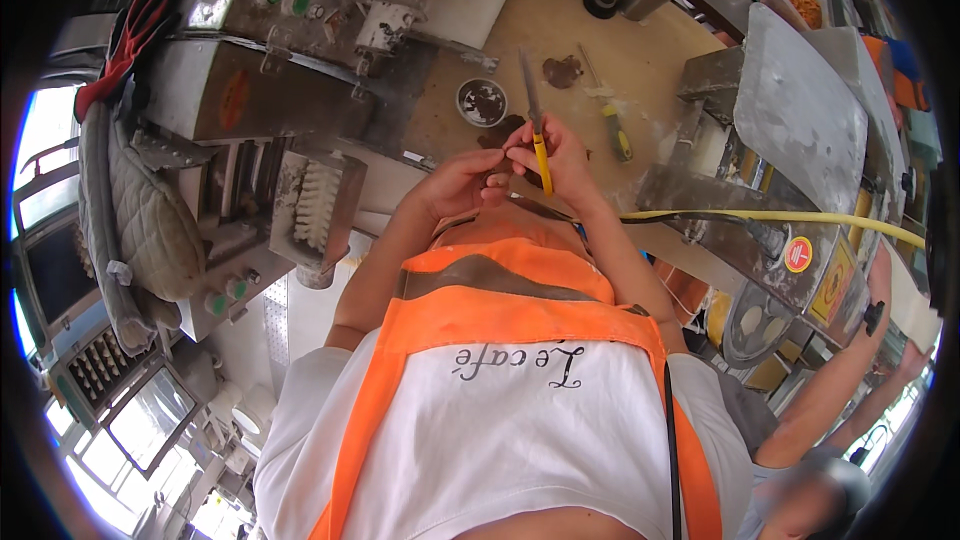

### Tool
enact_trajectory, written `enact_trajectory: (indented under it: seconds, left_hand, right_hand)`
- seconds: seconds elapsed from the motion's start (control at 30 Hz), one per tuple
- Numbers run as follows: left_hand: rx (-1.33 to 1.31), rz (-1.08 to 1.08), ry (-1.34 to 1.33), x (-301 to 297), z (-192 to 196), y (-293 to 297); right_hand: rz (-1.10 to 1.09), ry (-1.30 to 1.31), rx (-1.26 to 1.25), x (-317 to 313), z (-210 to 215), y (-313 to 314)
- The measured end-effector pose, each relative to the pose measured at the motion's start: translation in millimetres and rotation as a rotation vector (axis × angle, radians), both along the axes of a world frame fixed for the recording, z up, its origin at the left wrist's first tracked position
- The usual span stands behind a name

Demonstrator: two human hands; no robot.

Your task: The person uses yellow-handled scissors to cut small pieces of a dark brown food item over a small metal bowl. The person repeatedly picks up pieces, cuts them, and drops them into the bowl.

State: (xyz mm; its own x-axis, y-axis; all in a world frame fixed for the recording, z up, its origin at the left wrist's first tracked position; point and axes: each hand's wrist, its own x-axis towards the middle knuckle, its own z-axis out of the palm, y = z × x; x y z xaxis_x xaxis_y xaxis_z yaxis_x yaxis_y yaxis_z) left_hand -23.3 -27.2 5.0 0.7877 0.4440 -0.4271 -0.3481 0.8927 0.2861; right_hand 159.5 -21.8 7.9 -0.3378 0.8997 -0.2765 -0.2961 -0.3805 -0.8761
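Observation:
My right hand (562,162) is closed round a knife with a yellow handle (542,162); its narrow blade points away from me over the board. My left hand (462,182) meets it in front of my apron, thumb and fingertips pinched on a small dark brown lump (497,172), mostly hidden by the fingers. Just beyond the hands, more brown paste (512,130) lies on the tan worktop (480,50). A round metal bowl (461,100) smeared with dark brown stuff stands beyond my left hand. Farther off is a flat brown blob (562,71).
Right of my hands lies a screwdriver-like tool with a yellow-and-black handle (618,136). Metal machines (290,90) stand at left, a grey metal plate (800,110) at right. A yellow hose (760,215) crosses the right side. A co-worker's arm (830,380) is at lower right.

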Motion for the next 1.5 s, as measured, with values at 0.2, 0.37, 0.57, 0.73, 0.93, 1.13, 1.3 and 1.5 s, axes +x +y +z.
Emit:
enact_trajectory:
  seconds: [0.2,0.37,0.57,0.73,0.93,1.13,1.3,1.5]
  left_hand:
    - [0.005,0.069,-0.021,-4,-1,3]
    - [0.357,0.222,0.481,2,1,5]
    - [0.639,0.335,0.851,-4,-17,15]
    - [0.702,0.360,0.861,0,-37,16]
    - [0.671,0.334,0.816,0,-41,17]
    - [0.701,0.316,0.863,-4,-45,21]
    - [0.728,0.271,0.965,-5,-43,26]
    - [0.656,0.290,0.929,-6,-41,29]
  right_hand:
    - [-0.017,0.085,-0.005,-8,8,5]
    - [-0.159,-0.181,0.040,-13,-3,5]
    - [0.187,-0.901,0.046,14,-8,-30]
    - [0.141,-0.755,-0.031,10,-25,-51]
    - [0.141,-0.653,-0.086,10,-40,-55]
    - [0.173,-0.589,-0.209,11,-37,-50]
    - [0.202,-0.620,-0.214,15,-50,-52]
    - [0.315,-0.790,-0.094,15,-38,-50]
